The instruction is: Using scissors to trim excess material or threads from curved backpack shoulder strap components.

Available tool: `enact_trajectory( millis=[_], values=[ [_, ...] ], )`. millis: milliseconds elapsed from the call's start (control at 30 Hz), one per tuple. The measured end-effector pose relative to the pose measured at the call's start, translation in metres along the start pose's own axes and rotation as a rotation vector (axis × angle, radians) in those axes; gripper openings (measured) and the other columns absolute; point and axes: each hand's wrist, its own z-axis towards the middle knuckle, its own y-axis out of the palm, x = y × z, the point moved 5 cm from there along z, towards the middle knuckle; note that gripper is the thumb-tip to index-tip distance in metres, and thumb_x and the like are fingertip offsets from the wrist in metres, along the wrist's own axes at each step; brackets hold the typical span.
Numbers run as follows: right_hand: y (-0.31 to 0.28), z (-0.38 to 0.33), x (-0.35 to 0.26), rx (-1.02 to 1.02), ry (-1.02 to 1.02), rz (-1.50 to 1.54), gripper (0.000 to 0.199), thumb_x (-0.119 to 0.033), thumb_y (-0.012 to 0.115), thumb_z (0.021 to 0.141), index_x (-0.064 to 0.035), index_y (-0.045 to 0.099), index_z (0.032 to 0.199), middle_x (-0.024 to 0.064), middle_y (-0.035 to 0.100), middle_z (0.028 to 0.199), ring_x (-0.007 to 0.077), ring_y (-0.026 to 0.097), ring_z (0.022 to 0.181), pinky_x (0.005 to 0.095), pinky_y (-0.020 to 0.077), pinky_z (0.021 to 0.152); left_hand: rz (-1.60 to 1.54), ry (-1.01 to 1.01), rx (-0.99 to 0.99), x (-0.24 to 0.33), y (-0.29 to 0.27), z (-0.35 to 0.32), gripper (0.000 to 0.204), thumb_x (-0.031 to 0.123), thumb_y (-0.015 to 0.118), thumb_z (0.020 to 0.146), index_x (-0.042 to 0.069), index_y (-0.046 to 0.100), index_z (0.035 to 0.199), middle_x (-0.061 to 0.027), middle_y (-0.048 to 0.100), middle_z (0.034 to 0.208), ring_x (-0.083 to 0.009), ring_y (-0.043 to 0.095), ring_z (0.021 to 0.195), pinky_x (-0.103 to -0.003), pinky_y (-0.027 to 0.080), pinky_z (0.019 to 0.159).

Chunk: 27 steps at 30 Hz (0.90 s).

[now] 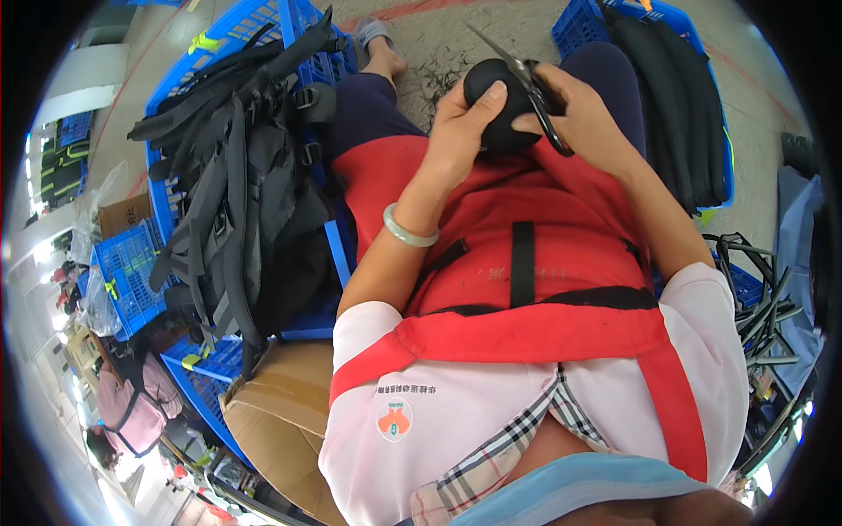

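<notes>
Above my lap, my left hand (467, 124) grips a rounded black padded piece (507, 133), with the thumb laid across its face. My right hand (581, 116) holds a pair of scissors (545, 116) by the dark handles. Their metal blades point up and to the left, over the right edge of the black piece. Whether the blades touch it I cannot tell. Some right-hand fingers also reach the piece's right side. A red apron (561, 254) covers my lap beneath both hands.
At my left, a blue crate (160, 188) is heaped with black straps and padded parts (237, 175). Another blue crate (574, 24) at the far right holds long black pads (675, 105). A cardboard box (285, 394) sits low on the left. Dark scraps (436, 77) litter the floor ahead.
</notes>
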Motion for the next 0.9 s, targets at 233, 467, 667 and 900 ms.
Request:
enact_trajectory(
  millis=[233,467,667,900],
  values=[
    [-0.078,0.029,-0.045,0.414,-0.291,-0.112,0.027,-0.016,0.072,0.082,-0.0007,0.060,0.101,0.0001,0.059,0.082,0.0068,0.050,0.071,0.0231,0.0435,0.066,0.442,0.443,0.064,0.024,0.003,0.005,0.026,0.009,0.058,0.093,0.000,0.055,0.116,-0.0025,0.057,0.103,-0.0104,0.055,0.090,-0.023,0.045,0.082],
    [-0.089,0.003,-0.058,0.560,-0.108,0.680,0.037,-0.030,0.051,0.094,-0.0077,0.050,0.064,0.0014,0.049,0.058,0.0130,0.045,0.053,0.0277,0.0360,0.054,0.329,0.254,-0.281,0.026,0.033,-0.009,0.032,0.013,0.066,0.088,-0.002,0.058,0.116,-0.0079,0.061,0.112,-0.0155,0.058,0.101,-0.028,0.045,0.089],
    [0.008,-0.002,-0.024,0.297,0.262,0.707,0.027,-0.031,0.065,0.087,-0.0077,0.057,0.077,0.0009,0.058,0.066,0.0074,0.049,0.054,0.0216,0.0304,0.046,-0.258,0.300,0.084,0.048,0.023,0.004,0.021,0.003,0.065,0.086,0.007,0.063,0.107,-0.0042,0.065,0.103,-0.0180,0.063,0.094,-0.034,0.054,0.082],
    [0.013,0.018,-0.027,0.074,0.172,0.652,0.023,-0.020,0.067,0.088,-0.0039,0.053,0.096,0.0007,0.053,0.068,0.0084,0.052,0.061,0.0230,0.0425,0.057,-0.095,0.317,0.134,0.046,-0.039,-0.018,0.025,-0.002,0.062,0.086,0.007,0.062,0.110,-0.0069,0.064,0.108,-0.0191,0.064,0.096,-0.036,0.057,0.081]
  ],
)
